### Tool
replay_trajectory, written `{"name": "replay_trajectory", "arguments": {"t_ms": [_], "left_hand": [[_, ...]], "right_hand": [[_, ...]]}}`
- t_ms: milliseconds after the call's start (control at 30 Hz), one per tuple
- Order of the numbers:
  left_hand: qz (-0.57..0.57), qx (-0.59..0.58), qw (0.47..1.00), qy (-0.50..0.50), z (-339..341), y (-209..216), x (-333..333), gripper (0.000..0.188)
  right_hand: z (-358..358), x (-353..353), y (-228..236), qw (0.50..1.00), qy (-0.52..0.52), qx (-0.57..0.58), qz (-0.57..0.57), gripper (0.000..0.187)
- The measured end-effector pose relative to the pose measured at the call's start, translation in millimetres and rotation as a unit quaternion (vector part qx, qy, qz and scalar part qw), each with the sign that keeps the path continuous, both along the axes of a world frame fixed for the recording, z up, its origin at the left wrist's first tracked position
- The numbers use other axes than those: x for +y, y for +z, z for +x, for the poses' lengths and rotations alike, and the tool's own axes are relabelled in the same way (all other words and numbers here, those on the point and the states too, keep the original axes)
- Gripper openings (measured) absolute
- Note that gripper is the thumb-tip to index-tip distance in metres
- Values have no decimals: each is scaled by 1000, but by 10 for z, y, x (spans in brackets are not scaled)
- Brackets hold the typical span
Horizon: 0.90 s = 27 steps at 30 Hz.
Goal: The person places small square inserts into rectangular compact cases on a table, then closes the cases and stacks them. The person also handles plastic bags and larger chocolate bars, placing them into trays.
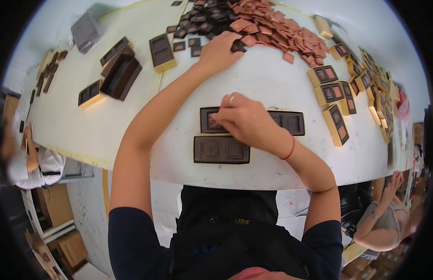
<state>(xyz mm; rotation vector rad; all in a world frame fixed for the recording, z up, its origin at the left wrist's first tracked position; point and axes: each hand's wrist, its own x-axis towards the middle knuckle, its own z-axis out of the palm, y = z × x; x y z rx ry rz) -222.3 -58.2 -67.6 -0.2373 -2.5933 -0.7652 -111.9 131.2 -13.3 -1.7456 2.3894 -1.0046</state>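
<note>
My right hand (248, 122) is closed, its fingertips pinching a small copper-coloured square (213, 120) at the left hollow of a dark-trayed box (289, 122). Part of that row is hidden under the hand. Directly in front lies another box (221, 150) with a dark moulded tray and bare hollows. Farther off, my left hand (220, 52) reaches to the near edge of a heap of dark squares (205, 18). Its thumb and fingers close around a dark square (238, 46). Beside that heap rises a pile of copper squares (277, 28).
Gold-sided boxes with unfilled trays (162, 52) stand at left, near a tilted dark tray (121, 76). On the right are several boxes (335, 125) holding dark and copper squares. Other people sit at both sides; a forearm (389, 196) shows at right.
</note>
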Motion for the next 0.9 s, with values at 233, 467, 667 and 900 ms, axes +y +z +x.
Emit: {"name": "replay_trajectory", "arguments": {"t_ms": [233, 467, 667, 900], "left_hand": [[-66, 88, 994, 24, -406, 215, 193, 43], [-19, -8, 999, 30, -811, 274, -51, 38], [-4, 30, 998, 57, -657, 278, -161, 41], [41, -53, 996, 54, -733, 370, -149, 34]], "right_hand": [[120, 83, 97, 987, 15, 140, 79, 33], [30, 145, 97, 996, 55, 47, 46, 27], [-516, 304, 401, 987, -52, -49, -146, 19], [-621, 494, 671, 970, -67, -107, -206, 16]]}}
